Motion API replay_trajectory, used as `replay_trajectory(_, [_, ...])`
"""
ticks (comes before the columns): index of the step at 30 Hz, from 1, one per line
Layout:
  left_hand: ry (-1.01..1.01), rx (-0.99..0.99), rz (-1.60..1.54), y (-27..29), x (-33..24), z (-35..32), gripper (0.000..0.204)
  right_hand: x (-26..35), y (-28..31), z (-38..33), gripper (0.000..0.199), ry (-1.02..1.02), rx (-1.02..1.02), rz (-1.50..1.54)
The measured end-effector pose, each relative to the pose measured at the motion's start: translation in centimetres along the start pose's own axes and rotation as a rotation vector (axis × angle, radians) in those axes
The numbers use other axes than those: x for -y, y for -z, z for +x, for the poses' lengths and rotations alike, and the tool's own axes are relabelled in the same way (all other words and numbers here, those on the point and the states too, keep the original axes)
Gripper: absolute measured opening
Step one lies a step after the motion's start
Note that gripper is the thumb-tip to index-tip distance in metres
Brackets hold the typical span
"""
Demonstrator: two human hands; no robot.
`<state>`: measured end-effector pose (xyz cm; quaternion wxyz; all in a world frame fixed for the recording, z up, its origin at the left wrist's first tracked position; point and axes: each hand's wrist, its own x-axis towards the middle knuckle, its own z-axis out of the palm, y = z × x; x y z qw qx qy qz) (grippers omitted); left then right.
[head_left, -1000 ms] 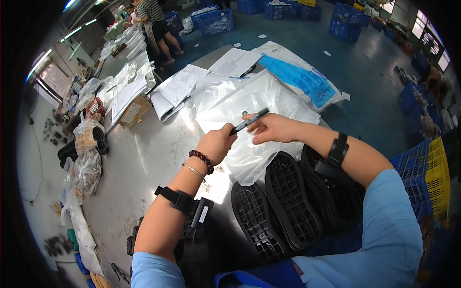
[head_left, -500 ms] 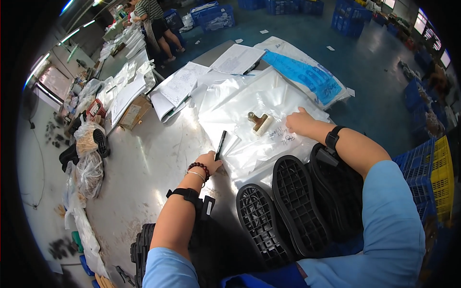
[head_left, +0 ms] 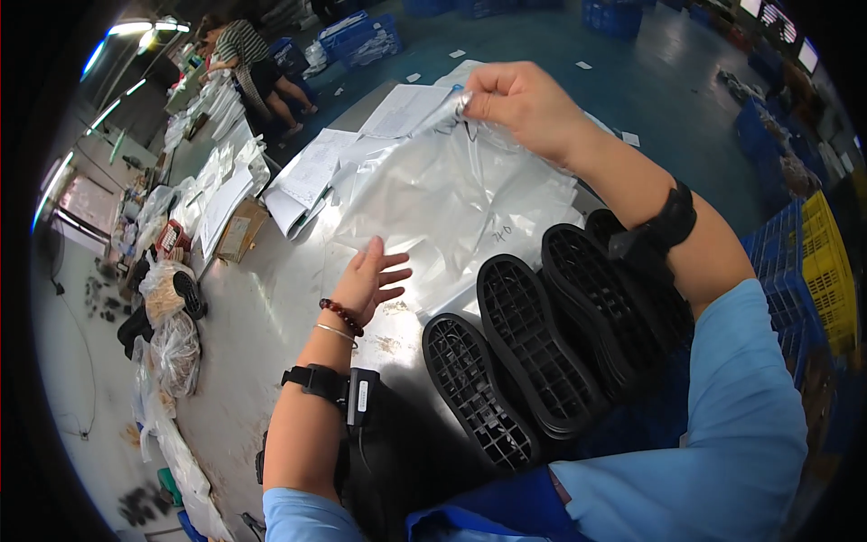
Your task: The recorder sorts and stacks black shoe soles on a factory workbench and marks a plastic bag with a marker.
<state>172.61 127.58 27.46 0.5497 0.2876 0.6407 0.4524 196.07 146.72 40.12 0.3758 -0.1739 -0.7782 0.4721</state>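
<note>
My right hand (head_left: 519, 101) pinches the edge of a clear plastic bag (head_left: 411, 194) between thumb and fingers and holds it raised off the stack. Below it lie more clear plastic bags (head_left: 506, 203), one with handwriting on it. My left hand (head_left: 368, 278), open with its fingers apart and nothing in it, is beside the near left edge of the lifted bag. Black shoe soles stand in a row in front of me, hollow gridded sides showing: a nearest one (head_left: 474, 388), a middle one (head_left: 537, 348) and others to the right.
Written papers (head_left: 312, 176) lie beyond the bags on the metal table (head_left: 262, 334). A cardboard box (head_left: 242, 230) and bagged goods (head_left: 172, 352) line the left side. Blue and yellow crates (head_left: 826, 280) stand at right. Another person (head_left: 248, 68) works at the far left.
My right hand has moved up and away, lifting a bag. My left hand has let go of the black marker and opened. Marker and bulldog clip are no longer visible. The view has shifted.
</note>
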Motion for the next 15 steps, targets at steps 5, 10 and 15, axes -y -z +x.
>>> replay_trajectory(5, [-0.383,0.507,-0.475,-5.8,-5.9,-7.5,0.109,10.0,0.9,-8.6,0.013,0.336,0.196,0.316])
replay_trajectory(10, [-0.634,0.413,-0.539,-9.8,-9.4,-14.7,0.082,14.8,0.0,-18.1,0.013,0.459,0.302,0.116])
replay_trajectory(15, [-0.851,0.461,-0.523,-8.6,-12.6,-19.7,0.049,18.7,0.3,-27.9,0.009,0.503,0.064,-0.001])
